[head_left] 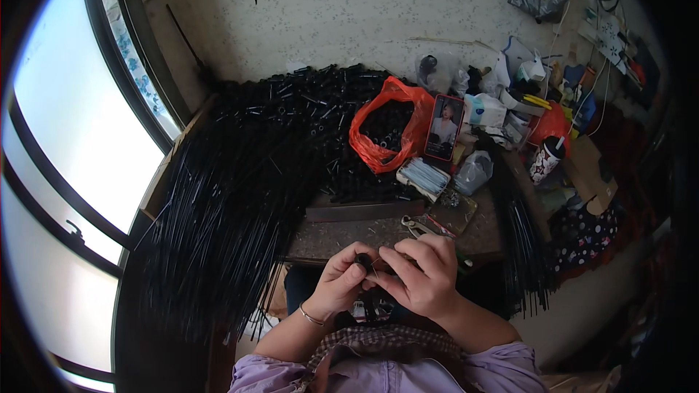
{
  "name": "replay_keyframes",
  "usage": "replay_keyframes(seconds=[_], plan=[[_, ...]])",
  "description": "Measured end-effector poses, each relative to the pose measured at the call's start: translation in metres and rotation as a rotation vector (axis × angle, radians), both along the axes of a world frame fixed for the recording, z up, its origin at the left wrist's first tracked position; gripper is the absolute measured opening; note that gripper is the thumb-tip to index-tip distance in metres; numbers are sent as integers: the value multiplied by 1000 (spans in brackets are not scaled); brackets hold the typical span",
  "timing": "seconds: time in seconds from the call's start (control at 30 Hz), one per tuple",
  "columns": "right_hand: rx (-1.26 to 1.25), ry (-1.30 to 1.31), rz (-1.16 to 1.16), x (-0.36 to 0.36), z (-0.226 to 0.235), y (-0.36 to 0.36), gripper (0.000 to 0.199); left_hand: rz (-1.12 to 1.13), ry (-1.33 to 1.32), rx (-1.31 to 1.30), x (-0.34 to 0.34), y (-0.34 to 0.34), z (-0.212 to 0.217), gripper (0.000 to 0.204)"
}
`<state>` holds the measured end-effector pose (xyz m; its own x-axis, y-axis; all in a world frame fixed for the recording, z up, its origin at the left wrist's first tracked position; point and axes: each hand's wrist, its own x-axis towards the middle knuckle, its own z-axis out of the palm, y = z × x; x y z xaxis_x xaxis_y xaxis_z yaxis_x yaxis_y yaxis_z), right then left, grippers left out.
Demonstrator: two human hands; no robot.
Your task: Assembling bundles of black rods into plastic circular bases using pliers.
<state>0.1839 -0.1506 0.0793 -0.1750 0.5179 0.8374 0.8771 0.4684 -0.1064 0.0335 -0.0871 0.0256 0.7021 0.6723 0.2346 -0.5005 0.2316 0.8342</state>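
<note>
Item in hand: small black cap point(363, 259), pinched in the left hand point(341, 282) at 6 o'clock, right hand point(424, 274) closed around it, apparently feeding a thin black wire. Stock remaining: heap of black caps point(306, 113) at 12 o'clock, long black wire bundle point(218, 225) at 9 o'clock, both large. Red plastic bag point(386, 131) part-filled. Judged early, with much left.

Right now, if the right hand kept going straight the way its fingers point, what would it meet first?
The right hand points left, so it would meet the left hand first, at the small black part pinched between them; they already look in contact.
</note>
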Motion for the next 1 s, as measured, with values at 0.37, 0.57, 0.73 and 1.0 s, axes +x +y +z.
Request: replay_keyframes(seconds=[0.37, 0.57, 0.73, 1.0], plan=[[-118, 236, 229, 3, -18, -2, 23, 484, -36, 483, -4, 1, 8, 43], [-481, -98, -584, 80, -140, -23, 36, 387, 204, 438, -13, 20, 23, 24], [-1102, 463, -357, 79, -164, -23, 31, 131, 179, 483, 3, 25, 11, 30], [-581, 315, 232, 37, -49, -35, 21, 534, 196, 216, -18, 42, 23, 56]])
